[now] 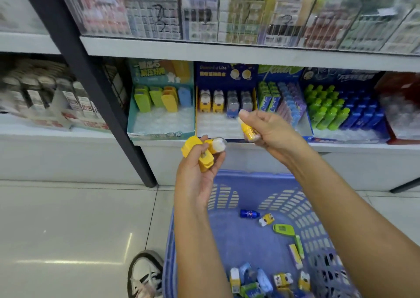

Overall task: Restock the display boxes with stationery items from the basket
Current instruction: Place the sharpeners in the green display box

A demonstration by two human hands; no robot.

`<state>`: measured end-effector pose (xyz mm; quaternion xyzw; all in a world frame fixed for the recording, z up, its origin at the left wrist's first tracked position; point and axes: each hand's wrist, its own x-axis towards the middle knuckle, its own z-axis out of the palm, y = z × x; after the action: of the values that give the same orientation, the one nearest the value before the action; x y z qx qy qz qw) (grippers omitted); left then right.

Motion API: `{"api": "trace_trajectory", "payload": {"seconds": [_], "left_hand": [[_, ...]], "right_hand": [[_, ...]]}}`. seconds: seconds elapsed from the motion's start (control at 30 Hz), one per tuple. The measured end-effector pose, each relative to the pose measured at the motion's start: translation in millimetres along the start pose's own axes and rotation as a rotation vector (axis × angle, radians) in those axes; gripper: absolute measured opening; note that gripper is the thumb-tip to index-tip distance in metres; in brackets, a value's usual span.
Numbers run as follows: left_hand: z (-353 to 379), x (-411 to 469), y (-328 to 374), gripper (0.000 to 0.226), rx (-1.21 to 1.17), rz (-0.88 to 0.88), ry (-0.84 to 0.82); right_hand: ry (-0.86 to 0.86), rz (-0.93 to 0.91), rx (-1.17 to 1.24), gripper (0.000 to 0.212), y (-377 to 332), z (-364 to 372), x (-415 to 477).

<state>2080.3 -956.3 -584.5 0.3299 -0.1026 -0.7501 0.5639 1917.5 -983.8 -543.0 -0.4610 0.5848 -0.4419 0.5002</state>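
My left hand [200,172] grips several small yellow stationery items [202,150] above the blue basket [302,209]. My right hand [270,134] pinches one yellow item [248,131] in front of the dark blue display box [225,115], which holds yellow and grey pieces at its back and a bare front tray. The basket on the floor holds several loose items: a blue bottle [249,213], a green piece [284,229] and yellow ones [283,279].
A teal display box [161,115] with green, yellow and blue items stands left of the dark blue one. Boxes of green and blue bottles [341,111] stand to the right. A black shelf post [95,86] runs diagonally at left. My shoe [145,275] rests beside the basket.
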Motion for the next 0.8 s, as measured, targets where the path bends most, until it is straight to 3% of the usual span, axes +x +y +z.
{"api": "trace_trajectory", "payload": {"seconds": [0.13,0.23,0.4,0.8], "left_hand": [[-4.8,1.7,5.1,0.016,-0.063,0.023,0.012],[-7.1,3.3,8.8,0.016,-0.084,0.046,0.025],[-10.9,1.9,12.9,0.015,-0.094,0.072,0.048],[-20.7,0.1,19.8,0.018,-0.043,0.118,0.098]], "right_hand": [[0.066,-0.207,-0.190,0.010,-17.0,13.1,36.0],[0.082,-0.276,-0.306,0.015,-24.7,24.1,64.6],[0.090,-0.386,-0.760,0.016,-13.8,42.3,93.6],[0.020,-0.491,-1.130,0.023,-18.6,54.5,102.7]]}}
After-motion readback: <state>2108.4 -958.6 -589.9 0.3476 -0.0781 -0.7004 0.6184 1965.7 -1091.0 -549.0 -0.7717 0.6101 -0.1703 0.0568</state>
